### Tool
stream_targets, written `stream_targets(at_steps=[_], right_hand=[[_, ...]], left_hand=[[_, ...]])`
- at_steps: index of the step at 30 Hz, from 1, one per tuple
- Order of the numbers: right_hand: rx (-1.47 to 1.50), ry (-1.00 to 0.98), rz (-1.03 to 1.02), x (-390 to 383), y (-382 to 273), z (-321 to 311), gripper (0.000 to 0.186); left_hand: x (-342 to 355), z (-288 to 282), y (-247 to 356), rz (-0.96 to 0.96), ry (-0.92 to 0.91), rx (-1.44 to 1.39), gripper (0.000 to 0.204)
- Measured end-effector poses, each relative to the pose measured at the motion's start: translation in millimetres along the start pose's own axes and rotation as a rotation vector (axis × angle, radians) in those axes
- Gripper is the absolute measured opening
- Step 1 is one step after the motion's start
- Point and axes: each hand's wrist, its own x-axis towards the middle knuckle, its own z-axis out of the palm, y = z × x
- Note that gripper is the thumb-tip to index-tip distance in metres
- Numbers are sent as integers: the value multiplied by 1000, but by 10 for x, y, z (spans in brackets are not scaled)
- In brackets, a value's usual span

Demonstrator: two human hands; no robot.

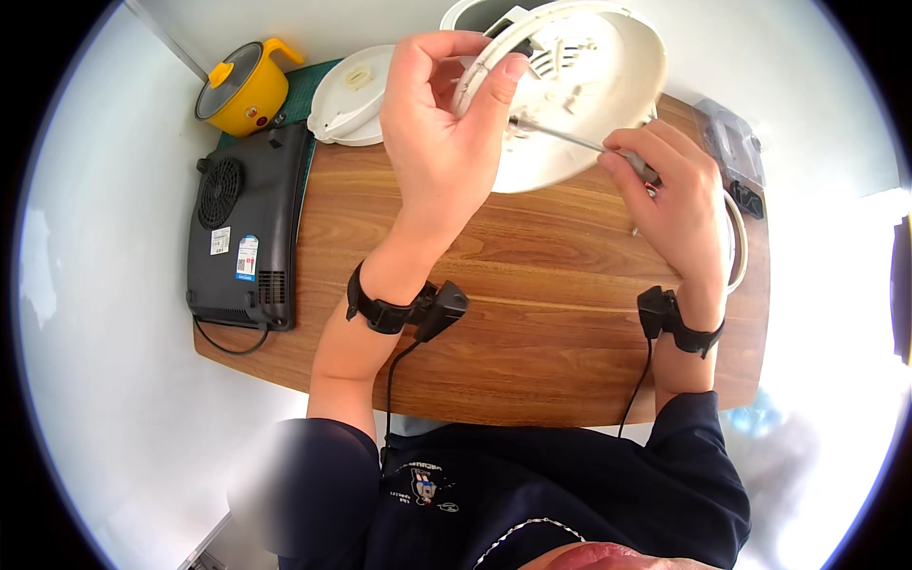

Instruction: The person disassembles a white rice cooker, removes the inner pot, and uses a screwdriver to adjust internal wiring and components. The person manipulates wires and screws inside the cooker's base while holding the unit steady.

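Near the top middle, a round white plastic housing (608,85) with slotted vents is raised at a tilt. My left hand (445,142) grips its left rim, thumb on the edge and fingers curled behind. My right hand (670,190) is closed round the handle of a screwdriver (560,134), whose metal shaft reaches left into the housing near my left thumb; the tip is too small to make out. A dark part (518,47) sits by my left fingertips. A white cable (739,247) loops beside my right hand. Both wrists carry black strapped devices.
On the wooden table (494,342), a black appliance with a vented underside (247,209) lies at left. Behind it are a green mat (318,81) and a yellow pot (242,95). White round plastic pieces (347,104) lie at back. A clear plastic case (731,142) and black item (746,198) sit at right.
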Motion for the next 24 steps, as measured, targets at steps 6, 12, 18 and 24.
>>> stream_targets(at_steps=[6, 12, 18, 24], right_hand=[[221, 179, -324, -5, 112, -441, 14], [-394, 442, -269, -44, 202, -652, 17], [-457, 382, -287, -96, 174, -747, 18], [-454, 307, -261, -73, 200, -700, 17]], left_hand=[[6, 41, 95, 385, -100, 144, 58], [-103, 52, 190, 494, -381, 179, 51], [-196, 193, 65, 618, -436, 200, 46], [-260, 279, 20, 522, -522, 150, 39]])
